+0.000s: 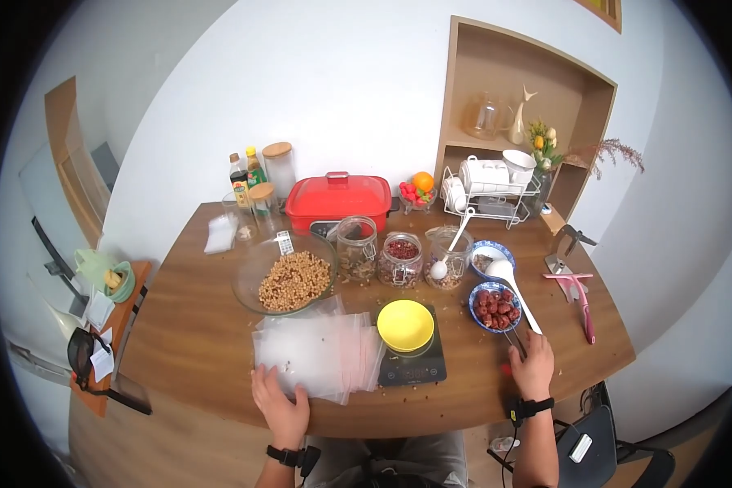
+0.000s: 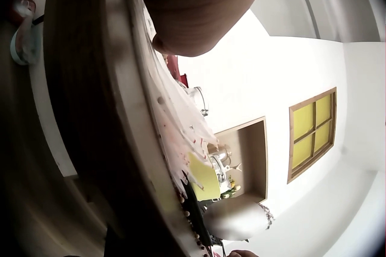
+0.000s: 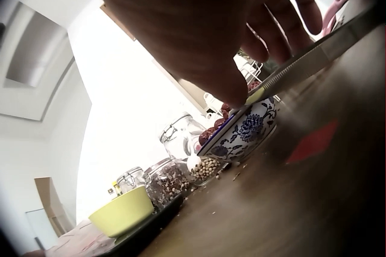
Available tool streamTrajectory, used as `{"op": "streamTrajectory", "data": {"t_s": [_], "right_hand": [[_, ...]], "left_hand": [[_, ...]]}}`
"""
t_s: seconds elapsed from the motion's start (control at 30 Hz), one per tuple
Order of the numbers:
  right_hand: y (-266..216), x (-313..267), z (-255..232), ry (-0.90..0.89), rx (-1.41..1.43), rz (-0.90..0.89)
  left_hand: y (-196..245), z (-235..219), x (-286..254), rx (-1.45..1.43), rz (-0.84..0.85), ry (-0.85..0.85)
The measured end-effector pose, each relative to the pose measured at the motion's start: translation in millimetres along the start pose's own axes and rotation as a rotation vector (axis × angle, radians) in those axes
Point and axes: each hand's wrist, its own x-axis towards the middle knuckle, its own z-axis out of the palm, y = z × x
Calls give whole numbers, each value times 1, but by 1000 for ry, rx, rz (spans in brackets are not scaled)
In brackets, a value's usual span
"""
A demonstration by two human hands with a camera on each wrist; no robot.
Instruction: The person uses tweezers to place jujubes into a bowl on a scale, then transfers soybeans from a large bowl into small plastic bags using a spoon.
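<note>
My left hand [image 1: 281, 407] rests with relaxed fingers on the near edge of a stack of clear plastic bags [image 1: 301, 346]. In the left wrist view the bags [image 2: 172, 118] spread over the table edge, below that hand. Over on the right, my right hand [image 1: 533, 370] hovers beside metal tweezers [image 3: 329, 52], thumb close to them and the other fingers extended behind. The tweezers lean on a blue-and-white bowl [image 3: 247, 130] of dried red dates [image 1: 496, 307]. Between the hands, a yellow bowl [image 1: 405, 325] sits on a black kitchen scale [image 1: 415, 372].
A glass bowl [image 1: 248, 285] of beans stands behind the bags. Several clip-top jars [image 1: 400, 264] line the middle. A white ladle [image 1: 522, 301] sticks out of another patterned bowl [image 1: 488, 248]. Further back are a red electric cooker [image 1: 337, 199] and a cup rack [image 1: 492, 203].
</note>
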Motion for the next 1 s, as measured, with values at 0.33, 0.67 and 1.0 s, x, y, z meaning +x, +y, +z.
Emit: {"op": "streamTrajectory", "data": {"t_s": [0.33, 0.67, 1.0], "right_hand": [[-28, 7, -14, 54, 332, 5], [6, 137, -23, -63, 238, 55], [-69, 295, 128, -331, 696, 118]], "left_hand": [[0, 2, -1, 34, 22, -8], [-4, 2, -1, -17, -21, -30], [-3, 3, -6, -15, -33, 38]]}}
